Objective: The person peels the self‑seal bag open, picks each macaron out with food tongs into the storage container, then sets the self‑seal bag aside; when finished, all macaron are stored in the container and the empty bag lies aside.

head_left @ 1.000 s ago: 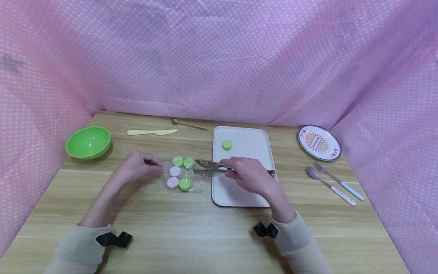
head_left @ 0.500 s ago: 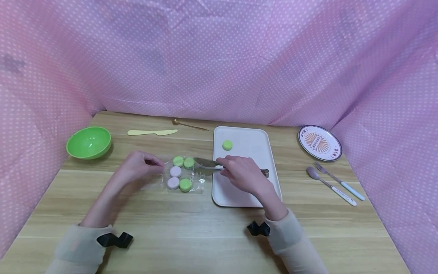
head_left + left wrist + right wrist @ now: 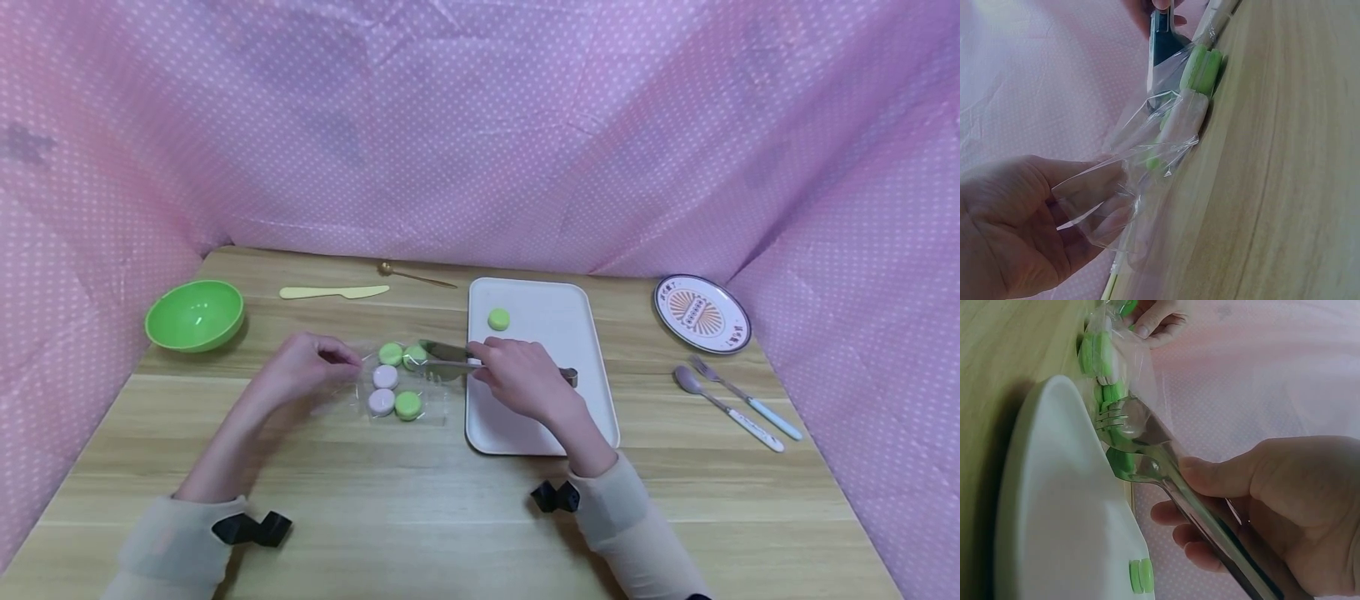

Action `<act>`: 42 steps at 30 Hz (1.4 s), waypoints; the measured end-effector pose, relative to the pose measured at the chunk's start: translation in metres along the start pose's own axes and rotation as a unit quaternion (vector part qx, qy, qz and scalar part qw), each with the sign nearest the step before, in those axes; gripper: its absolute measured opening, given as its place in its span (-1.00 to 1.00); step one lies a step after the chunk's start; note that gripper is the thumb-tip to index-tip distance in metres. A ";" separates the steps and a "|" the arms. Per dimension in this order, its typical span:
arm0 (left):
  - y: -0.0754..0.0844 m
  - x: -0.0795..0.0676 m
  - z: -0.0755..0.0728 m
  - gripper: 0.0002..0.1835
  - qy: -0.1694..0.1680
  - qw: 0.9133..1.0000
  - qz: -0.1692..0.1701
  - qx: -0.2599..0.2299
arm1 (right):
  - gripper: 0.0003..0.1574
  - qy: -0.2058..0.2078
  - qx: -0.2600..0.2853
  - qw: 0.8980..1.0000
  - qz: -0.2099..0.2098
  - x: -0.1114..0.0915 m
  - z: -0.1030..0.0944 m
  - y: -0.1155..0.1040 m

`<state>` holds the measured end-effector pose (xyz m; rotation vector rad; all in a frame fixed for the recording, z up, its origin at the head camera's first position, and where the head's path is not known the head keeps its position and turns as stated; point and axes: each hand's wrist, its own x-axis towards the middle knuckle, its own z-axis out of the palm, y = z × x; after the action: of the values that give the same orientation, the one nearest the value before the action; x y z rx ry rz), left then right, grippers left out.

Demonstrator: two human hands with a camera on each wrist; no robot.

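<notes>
My left hand (image 3: 300, 367) pinches the left end of a clear plastic bag (image 3: 1175, 140) lying on the table. Inside the bag are several macarons, some green (image 3: 408, 406) and some lilac (image 3: 385, 377). My right hand (image 3: 528, 379) grips metal food tongs (image 3: 1194, 503) from above the tray's left side. The tongs' tips reach into the bag's right end and overlap the upper right green macaron (image 3: 414, 357) in the head view. In the right wrist view, the two tips stand apart around green. I cannot tell whether they squeeze the macaron.
A white tray (image 3: 498, 417) sits right of the bag, with one green macaron (image 3: 498, 319) on it. Behind are a yellow knife (image 3: 330, 292) and a gold spoon (image 3: 416, 275). A green bowl (image 3: 197, 317) stands left; a plate (image 3: 702, 314), spoon (image 3: 727, 407) and fork (image 3: 746, 397) lie right.
My right hand has moved left with the tongs, bringing their tips further into the bag over the upper right green macaron. The left hand keeps its pinch and place.
</notes>
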<state>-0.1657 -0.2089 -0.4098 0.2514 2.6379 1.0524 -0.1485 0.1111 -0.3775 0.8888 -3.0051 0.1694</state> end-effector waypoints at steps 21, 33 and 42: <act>-0.002 0.000 0.001 -0.83 -0.004 1.000 0.005 -0.016 | -0.81 0.005 -0.016 1.000 0.003 0.001 0.003 -0.004; -0.001 0.000 0.001 -0.81 -0.003 1.000 -0.004 -0.018 | -0.87 -0.004 -0.021 1.000 -0.010 -0.005 -0.003 -0.003; -0.001 0.000 0.001 -0.83 -0.003 1.000 0.000 -0.014 | -0.83 -0.011 -0.020 1.000 -0.013 -0.007 -0.004 -0.004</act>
<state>-0.1652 -0.2087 -0.4115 0.2478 2.6152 1.0873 -0.1411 0.1121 -0.3735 0.9305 -3.0045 0.0995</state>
